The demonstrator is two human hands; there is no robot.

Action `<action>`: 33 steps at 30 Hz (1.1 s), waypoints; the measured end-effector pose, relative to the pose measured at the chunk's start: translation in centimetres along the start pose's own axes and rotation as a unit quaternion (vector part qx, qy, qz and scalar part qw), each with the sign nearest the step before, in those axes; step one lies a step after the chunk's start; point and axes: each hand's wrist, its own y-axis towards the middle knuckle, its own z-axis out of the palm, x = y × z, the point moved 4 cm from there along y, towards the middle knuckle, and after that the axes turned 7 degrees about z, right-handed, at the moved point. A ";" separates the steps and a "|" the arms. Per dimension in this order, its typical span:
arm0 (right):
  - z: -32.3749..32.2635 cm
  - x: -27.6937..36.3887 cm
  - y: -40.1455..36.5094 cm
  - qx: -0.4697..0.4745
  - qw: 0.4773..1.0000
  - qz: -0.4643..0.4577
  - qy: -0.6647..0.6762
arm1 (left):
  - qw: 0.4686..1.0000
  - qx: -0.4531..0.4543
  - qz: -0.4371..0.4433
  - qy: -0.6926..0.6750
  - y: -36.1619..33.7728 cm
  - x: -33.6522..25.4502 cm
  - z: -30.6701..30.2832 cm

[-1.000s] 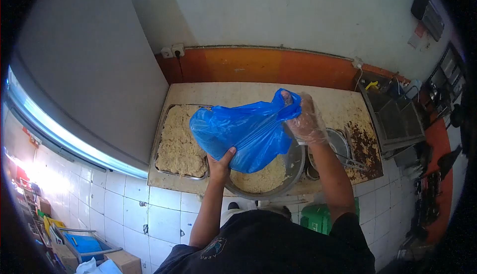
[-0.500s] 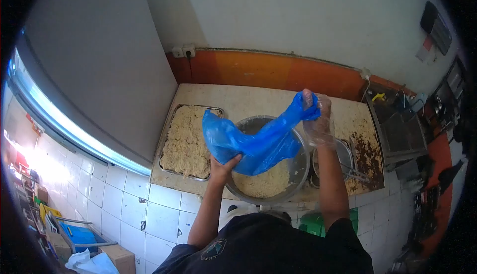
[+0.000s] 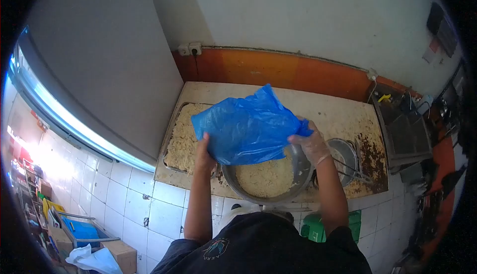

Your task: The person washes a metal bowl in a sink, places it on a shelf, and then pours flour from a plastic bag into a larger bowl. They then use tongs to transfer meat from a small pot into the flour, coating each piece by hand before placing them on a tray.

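A blue plastic bag [image 3: 243,127] is spread out above a big metal bowl [image 3: 305,174]. My left hand [image 3: 204,155], bare, is closed on the bag's lower left side. Gripping its gathered right end is my right hand [image 3: 313,144], which wears a clear plastic glove. The bag hides the back of the bowl and whatever it may contain. Inside the bowl lies a pale crumbly mixture [image 3: 266,178]. To the left, a rectangular tray [image 3: 169,166] is filled with a similar crumbly layer [image 3: 184,142], partly covered by the bag and my left hand.
A smaller metal pot [image 3: 342,147] stands right of the bowl, with a long-handled metal utensil [image 3: 360,174] across it. Dark stains mark the table's [image 3: 328,110] right end. A rack [image 3: 405,137] adjoins there. Beneath the table is a green container [image 3: 314,228].
The right hand has come down and toward me with its end of the bag. The bag, twisted and stretched before, now spreads wider. My left hand has shifted slightly left and up.
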 end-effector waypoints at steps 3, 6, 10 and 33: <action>-1.0 0.6 -0.9 -0.068 0.975 0.101 -0.187 | 0.998 -0.029 0.033 0.037 0.9 -2.0 1.8; -2.9 -3.8 0.6 -0.023 0.987 0.045 -0.155 | 0.943 0.070 0.157 0.283 1.8 -3.6 3.7; -1.6 -2.8 -0.4 0.059 0.996 -0.024 -0.070 | 0.923 0.112 0.151 0.335 2.4 -4.1 5.9; -3.4 -5.8 -0.9 -0.070 0.992 -0.057 -0.091 | 0.642 0.235 0.275 0.676 1.7 -7.4 16.4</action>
